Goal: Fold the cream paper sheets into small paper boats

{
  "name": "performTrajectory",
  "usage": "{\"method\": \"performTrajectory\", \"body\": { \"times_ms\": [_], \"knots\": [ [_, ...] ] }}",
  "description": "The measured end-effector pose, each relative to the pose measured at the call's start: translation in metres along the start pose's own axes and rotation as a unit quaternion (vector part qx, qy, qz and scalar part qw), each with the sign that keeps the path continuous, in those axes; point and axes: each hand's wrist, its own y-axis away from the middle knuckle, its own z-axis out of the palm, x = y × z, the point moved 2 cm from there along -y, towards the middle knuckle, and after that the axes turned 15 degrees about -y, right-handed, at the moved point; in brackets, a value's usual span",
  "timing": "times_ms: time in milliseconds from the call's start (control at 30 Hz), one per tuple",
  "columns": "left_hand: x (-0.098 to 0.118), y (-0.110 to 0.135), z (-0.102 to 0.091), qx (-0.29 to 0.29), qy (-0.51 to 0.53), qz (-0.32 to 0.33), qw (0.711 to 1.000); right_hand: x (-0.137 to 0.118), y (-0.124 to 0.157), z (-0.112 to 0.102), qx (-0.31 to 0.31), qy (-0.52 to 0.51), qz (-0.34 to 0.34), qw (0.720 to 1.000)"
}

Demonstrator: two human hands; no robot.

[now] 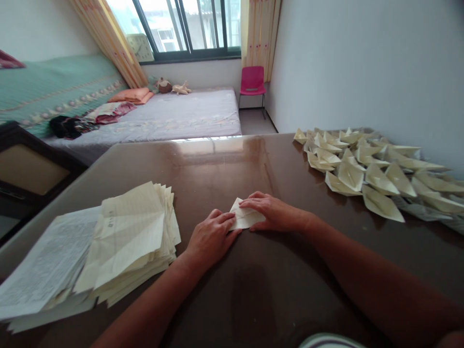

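Clock centre: creased, pointed cream paper on glossy brown counter | left hand, right hand: fingers slightly parted, holding its edges | angular paper boats, 2 o'clock | stacked crinkled sheets, 9 o'clock

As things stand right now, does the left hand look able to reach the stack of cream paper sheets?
Probably yes: only tabletop separates the left hand from the stack of cream paper sheets, though that hand touches the folded paper.
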Motion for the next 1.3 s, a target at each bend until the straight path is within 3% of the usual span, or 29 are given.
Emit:
{"method": "performTrajectory", "body": {
  "times_ms": [333, 500, 667, 867, 1167, 1300],
  "knots": [
    [0.004, -0.001, -0.001, 0.023, -0.056, 0.023, 0.998, -0.001, 0.000, 0.001, 0.010, 0.035, -0.002, 0.999],
    [-0.006, -0.002, 0.004, -0.020, -0.014, -0.032, 0.999, 0.005, -0.002, -0.002, 0.003, 0.012, -0.012, 1.000],
    [-0.017, -0.005, 0.010, -0.045, 0.055, -0.097, 0.993, 0.016, -0.004, 0.000, 0.029, -0.019, 0.050, 0.998],
    [-0.017, -0.010, 0.013, -0.058, 0.007, -0.150, 0.987, 0.016, -0.006, 0.004, 0.080, 0.067, 0.160, 0.982],
    [-0.014, -0.015, 0.015, -0.083, -0.064, -0.162, 0.981, 0.010, -0.009, 0.005, 0.092, 0.142, 0.207, 0.964],
    [-0.011, -0.013, 0.016, -0.020, -0.101, -0.115, 0.988, 0.010, -0.010, 0.006, 0.094, 0.142, 0.208, 0.963]
  ]
}}
